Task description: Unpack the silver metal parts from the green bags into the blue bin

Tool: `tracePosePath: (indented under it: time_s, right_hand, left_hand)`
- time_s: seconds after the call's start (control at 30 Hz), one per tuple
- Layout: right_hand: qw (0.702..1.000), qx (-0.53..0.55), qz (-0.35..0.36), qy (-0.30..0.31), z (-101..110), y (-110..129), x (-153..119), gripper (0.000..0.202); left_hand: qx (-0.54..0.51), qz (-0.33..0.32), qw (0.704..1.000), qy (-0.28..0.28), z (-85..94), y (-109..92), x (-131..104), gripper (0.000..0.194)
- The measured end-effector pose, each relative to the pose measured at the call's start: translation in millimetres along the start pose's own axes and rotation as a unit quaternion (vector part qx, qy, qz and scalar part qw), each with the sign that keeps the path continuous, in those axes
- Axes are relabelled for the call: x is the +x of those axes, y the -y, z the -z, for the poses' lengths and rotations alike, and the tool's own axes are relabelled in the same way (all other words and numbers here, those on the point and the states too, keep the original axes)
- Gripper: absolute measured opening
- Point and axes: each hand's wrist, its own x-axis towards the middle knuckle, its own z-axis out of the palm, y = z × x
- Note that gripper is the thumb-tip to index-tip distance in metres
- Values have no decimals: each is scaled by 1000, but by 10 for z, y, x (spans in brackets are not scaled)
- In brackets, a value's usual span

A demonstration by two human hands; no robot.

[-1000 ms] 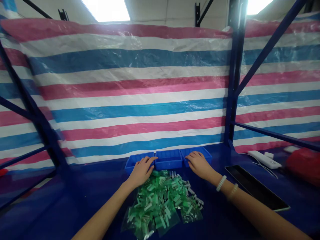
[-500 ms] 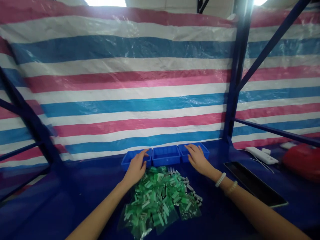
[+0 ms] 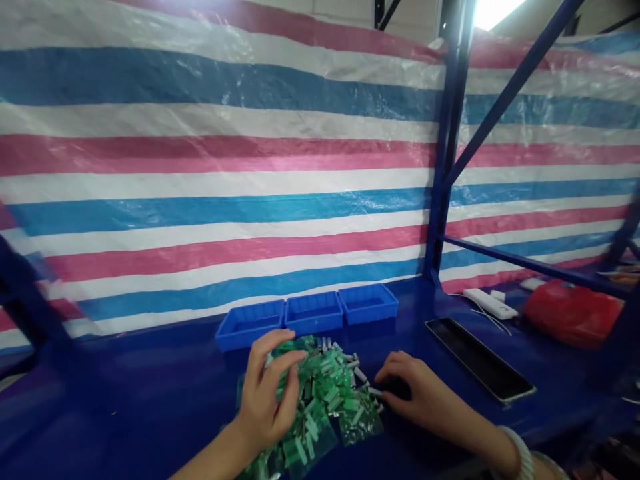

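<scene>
A pile of small clear bags with green and pale pieces (image 3: pixel 333 383) lies on the blue table. Over its left side hovers my left hand (image 3: pixel 267 393), fingers curled but apart, with nothing visible in them. To the right of the pile, my right hand (image 3: pixel 425 393) has its thumb and fingers curved with a gap between them. The thumb tip is close to small loose grey pieces (image 3: pixel 360 375) at the pile's right edge; I cannot tell whether it touches one. Behind the pile stand three blue trays in a row: left (image 3: pixel 250 341), middle (image 3: pixel 315 325) and right (image 3: pixel 370 315).
A dark tablet (image 3: pixel 477 360) lies on the table (image 3: pixel 150 400) at right. Beyond it are a white power strip (image 3: pixel 490 304) with a cable and a red plastic bag (image 3: pixel 573 313). A blue metal post (image 3: pixel 445 147) and a striped plastic sheet (image 3: pixel 250 153) stand behind.
Both hands have come back from the outer trays toward me, the left over the pile and the right beside its right edge. The camera view has turned slightly right.
</scene>
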Motion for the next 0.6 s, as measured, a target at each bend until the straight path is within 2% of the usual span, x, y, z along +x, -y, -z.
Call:
tracePosePath:
  time_s: [0.13, 0.3, 0.4, 0.47, 0.53, 0.6]
  right_hand:
    - [1000, 7, -10, -9, 37, 27, 13, 14]
    - [1000, -10, -10, -6, -57, 26, -31, 12]
    - [1000, -21, -10, -6, -71, -38, -3, 13]
    - [1000, -9, -18, -22, -6, -90, 70, 10]
    - [998, 49, -39, -23, 99, -111, 209, 8]
    - [981, 177, -73, 13, 186, -76, 420, 14]
  left_hand:
    - [-16, -5, 1000, 15, 4, 54, 16, 33]
    - [8, 28, 999, -28, 13, 159, 48, 27]
    - [1, 41, 999, -29, 17, 160, 35, 26]
    - [-11, 53, 998, -19, 19, 124, 28, 26]
    - [-26, 80, 996, 3, 23, 71, 35, 25]
    - [-45, 116, 992, 37, 26, 15, 53, 24]
